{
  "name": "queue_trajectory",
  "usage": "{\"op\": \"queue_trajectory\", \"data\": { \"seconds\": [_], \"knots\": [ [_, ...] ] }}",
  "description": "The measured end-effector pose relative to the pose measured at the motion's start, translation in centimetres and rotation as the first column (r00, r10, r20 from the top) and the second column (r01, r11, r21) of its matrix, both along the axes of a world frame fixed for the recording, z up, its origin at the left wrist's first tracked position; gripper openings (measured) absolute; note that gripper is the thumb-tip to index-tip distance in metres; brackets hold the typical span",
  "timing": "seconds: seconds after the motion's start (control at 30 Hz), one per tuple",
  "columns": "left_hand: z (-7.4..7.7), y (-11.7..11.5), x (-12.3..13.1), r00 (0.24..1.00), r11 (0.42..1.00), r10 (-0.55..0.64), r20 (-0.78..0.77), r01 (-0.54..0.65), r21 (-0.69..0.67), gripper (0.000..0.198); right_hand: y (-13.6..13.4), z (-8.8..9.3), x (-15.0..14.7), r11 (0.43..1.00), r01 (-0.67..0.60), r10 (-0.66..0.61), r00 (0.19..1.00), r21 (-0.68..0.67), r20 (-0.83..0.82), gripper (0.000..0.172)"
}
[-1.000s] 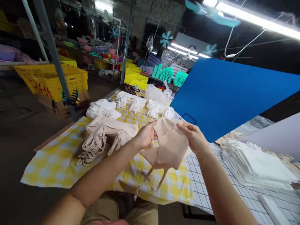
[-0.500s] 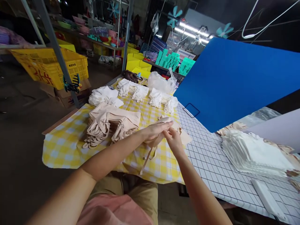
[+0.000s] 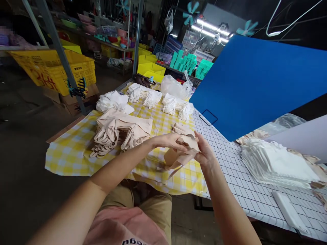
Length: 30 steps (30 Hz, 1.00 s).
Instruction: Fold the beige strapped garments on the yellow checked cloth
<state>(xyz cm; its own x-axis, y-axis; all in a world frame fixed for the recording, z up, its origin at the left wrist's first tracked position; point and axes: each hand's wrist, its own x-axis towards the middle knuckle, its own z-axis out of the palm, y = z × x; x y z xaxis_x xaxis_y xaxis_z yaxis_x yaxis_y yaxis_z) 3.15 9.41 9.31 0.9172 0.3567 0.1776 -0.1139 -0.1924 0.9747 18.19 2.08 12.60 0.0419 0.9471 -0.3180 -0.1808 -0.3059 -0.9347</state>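
one limp beige cloth piece with thin straps [image 3: 187, 154] gathered between both hands, close to the near edge of the table with a white, black-gridded top [image 3: 222, 153], above the right part of a yellow-and-white checked cover [image 3: 74, 153]. grasped on one side by the left hand [image 3: 170, 141], on the other by the right hand [image 3: 205, 149]. left of these, toward the table's left edge, a thick stack of strapped beige cloth [image 3: 125, 124]. behind it, a crumpled white cloth heap [image 3: 113, 101]; toward the far edge, two white cloth bundles [image 3: 177, 103]. toward the right edge, a layered white cloth stack [image 3: 278, 163].
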Motion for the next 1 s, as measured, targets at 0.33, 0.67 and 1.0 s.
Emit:
{"op": "queue_trajectory", "data": {
  "seconds": [0.33, 0.67, 1.0],
  "knots": [
    [2.6, 1.5, -1.6, 0.928, 0.912, 0.354, -0.118, -0.315, 0.263, 0.015, -1.6, -1.3, 1.1, 0.994, 0.068, -0.081, 0.981, 0.082, 0.177, 0.037],
    [4.8, 2.2, -1.1, 0.934, 0.944, 0.329, -0.143, -0.327, 0.034, 0.025, -1.2, -2.3, 3.9, 0.99, 0.006, -0.036, 0.977, 0.141, 0.21, 0.024],
    [0.5, 3.3, 1.6, 0.757, 0.792, 0.593, -0.276, -0.486, 0.37, 0.037, -1.1, -4.2, 3.7, 0.999, -0.046, 0.043, 0.988, 0.017, 0.149, 0.046]
  ]
}}
